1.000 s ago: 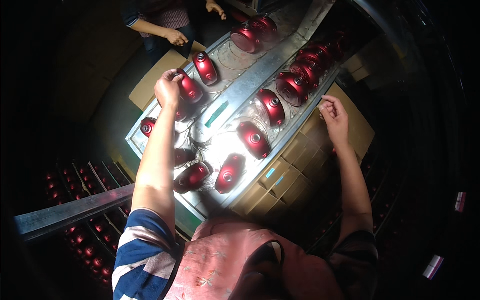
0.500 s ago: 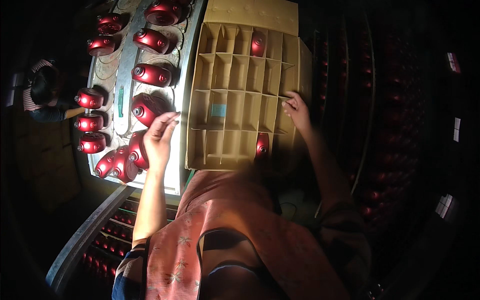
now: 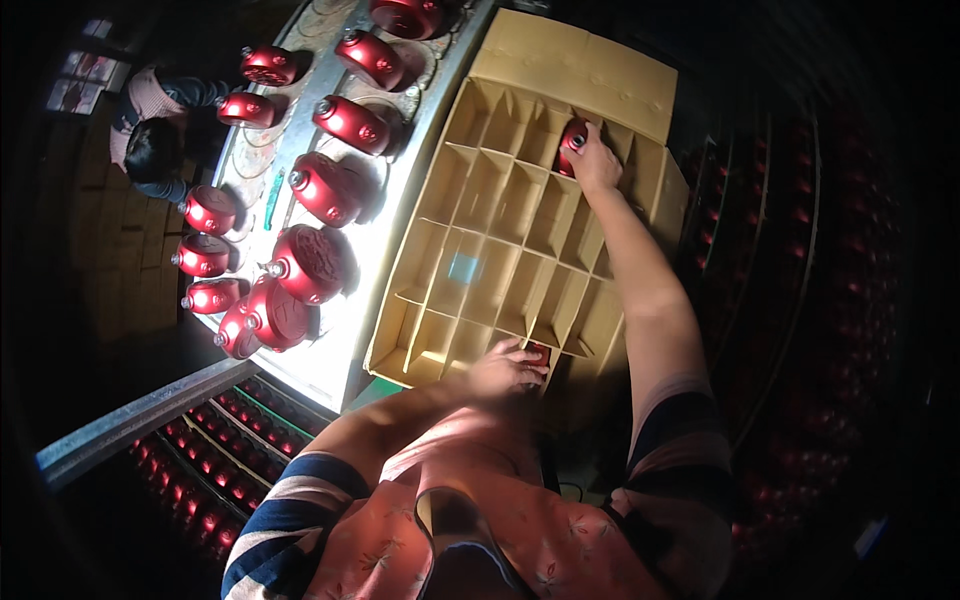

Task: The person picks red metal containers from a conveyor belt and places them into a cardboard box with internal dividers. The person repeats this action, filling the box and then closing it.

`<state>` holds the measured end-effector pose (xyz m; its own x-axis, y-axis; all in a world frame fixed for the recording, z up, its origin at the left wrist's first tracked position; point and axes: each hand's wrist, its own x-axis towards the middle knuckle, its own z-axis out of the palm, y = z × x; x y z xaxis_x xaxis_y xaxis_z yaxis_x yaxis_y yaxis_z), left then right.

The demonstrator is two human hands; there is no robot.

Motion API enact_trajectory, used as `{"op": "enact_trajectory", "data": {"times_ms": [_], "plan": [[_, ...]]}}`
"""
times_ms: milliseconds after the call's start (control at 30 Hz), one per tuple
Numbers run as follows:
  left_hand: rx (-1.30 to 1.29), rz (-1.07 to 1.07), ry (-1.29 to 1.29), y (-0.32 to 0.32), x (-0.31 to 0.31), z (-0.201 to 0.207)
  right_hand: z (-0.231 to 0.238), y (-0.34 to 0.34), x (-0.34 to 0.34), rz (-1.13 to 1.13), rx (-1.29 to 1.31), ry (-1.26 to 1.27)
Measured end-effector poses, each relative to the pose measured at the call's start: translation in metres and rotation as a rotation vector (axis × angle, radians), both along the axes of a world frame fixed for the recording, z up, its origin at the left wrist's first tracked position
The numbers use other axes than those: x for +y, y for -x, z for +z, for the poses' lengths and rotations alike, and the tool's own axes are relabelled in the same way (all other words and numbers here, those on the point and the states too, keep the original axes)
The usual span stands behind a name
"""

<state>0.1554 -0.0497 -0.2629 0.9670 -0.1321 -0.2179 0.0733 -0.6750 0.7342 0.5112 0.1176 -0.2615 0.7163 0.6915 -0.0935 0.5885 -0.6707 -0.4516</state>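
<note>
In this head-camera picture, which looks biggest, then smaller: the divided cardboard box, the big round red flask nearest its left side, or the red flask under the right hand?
1. Divided cardboard box, by far the largest.
2. Round red flask on the bright table.
3. Red flask under the right hand; it is partly hidden in its compartment, so its real size may match the other.

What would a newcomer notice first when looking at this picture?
The eye goes first to the shiny red bottles lying on the bright white table on the left. Beside it, in the middle, sits a tan cardboard box split into many small compartments. The right hand grips a red bottle at a far compartment, while the left hand presses another red bottle into a near one.
</note>
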Motion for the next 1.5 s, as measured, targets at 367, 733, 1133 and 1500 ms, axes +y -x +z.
{"op": "enact_trajectory", "data": {"times_ms": [367, 733, 1133, 1500], "plan": [[-0.324, 0.391, 0.411, -0.005, 0.006, 0.126, -0.006, -0.051, -0.039, -0.028, 0.497, -0.465], [-0.900, 1.613, 0.351, 0.205, 0.216, 0.292, 0.241, -0.008, -0.093, 0.383, 0.257, -0.766], [-0.539, 2.021, -0.025, 0.305, 0.401, 0.110, 0.336, 0.158, 0.131, 0.724, 0.171, -0.867], [-0.631, 1.753, 0.654, 0.267, 0.130, 0.259, 0.202, 0.311, 0.376, 0.920, 0.315, -0.565]]}}
